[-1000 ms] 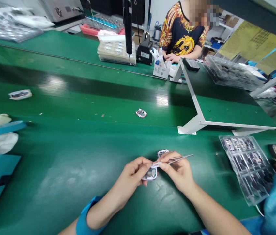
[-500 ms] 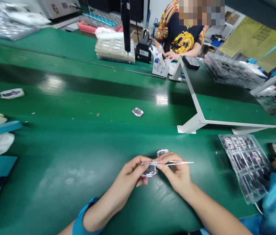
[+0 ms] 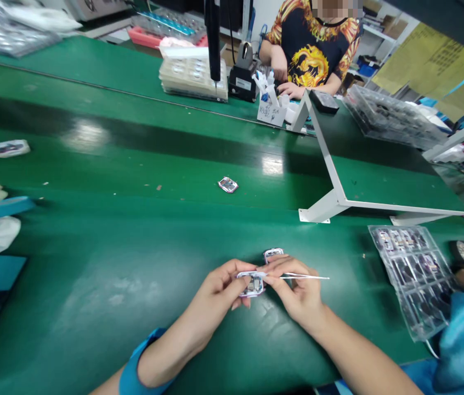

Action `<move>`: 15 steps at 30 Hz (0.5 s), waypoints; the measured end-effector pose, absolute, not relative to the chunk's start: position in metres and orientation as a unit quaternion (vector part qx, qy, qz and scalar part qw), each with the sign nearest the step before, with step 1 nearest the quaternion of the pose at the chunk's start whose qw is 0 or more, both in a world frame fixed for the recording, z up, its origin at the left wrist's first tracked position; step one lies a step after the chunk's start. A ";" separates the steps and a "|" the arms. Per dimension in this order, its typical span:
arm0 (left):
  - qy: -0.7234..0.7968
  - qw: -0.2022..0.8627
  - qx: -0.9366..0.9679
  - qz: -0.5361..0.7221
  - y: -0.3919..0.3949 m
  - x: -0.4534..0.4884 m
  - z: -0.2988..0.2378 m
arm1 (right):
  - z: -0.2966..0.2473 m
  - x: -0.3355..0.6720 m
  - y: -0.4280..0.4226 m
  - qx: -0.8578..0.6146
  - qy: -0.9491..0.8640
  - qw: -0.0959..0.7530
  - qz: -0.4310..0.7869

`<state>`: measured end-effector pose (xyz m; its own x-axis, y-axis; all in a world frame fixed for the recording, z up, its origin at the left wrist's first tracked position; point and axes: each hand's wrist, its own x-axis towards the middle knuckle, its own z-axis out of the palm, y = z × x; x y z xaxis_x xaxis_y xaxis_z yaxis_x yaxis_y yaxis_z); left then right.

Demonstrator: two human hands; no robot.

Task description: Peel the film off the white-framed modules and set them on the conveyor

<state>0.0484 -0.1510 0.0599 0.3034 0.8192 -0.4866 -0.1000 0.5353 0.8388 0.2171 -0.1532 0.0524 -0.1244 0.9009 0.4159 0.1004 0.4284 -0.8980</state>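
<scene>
Far left on the desk (image 3: 104, 307) lies a pale-edged piece (image 3: 7, 148), well apart from both hands. The left hand (image 3: 219, 285) is closed in a pinch on a small open case (image 3: 252, 287), thumb on top at its left side and fingertips showing beneath. Farther out on the desk, past that hand, lies a loose case (image 3: 227, 184).

The held case sits between the two hands, raised in the left, with its open face and inner parts turned up toward the wearer. Its sides look close in length, so I cannot tell its long axis. Both hands are right at it: the left covers its left side, while the right hand (image 3: 293, 280) comes in at its far right corner, thumb and forefinger pinched together on thin tweezers (image 3: 316, 277). The tweezers lie nearly level, left to right, their joined-looking end sticking out past the right hand; the end toward the case is hidden by the fingers, so contact there is unclear. A second case (image 3: 273, 253) lies just beyond the right hand's fingers, partly covered. Well to the right is a clear tray (image 3: 420, 330) of parts.
</scene>
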 end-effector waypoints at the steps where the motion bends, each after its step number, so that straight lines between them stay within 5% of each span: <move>1: 0.498 0.721 0.360 0.321 -0.151 0.049 0.059 | 0.052 0.217 -0.153 -0.379 -0.660 0.538 0.363; 15: 0.466 0.715 0.387 0.348 -0.151 0.047 0.063 | 0.047 0.216 -0.155 -0.371 -0.623 0.569 0.388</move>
<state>0.0469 -0.1515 0.0630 0.3237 0.8589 -0.3970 -0.1371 0.4577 0.8785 0.2161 -0.1548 0.0470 -0.0784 0.9035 0.4214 0.0206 0.4240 -0.9054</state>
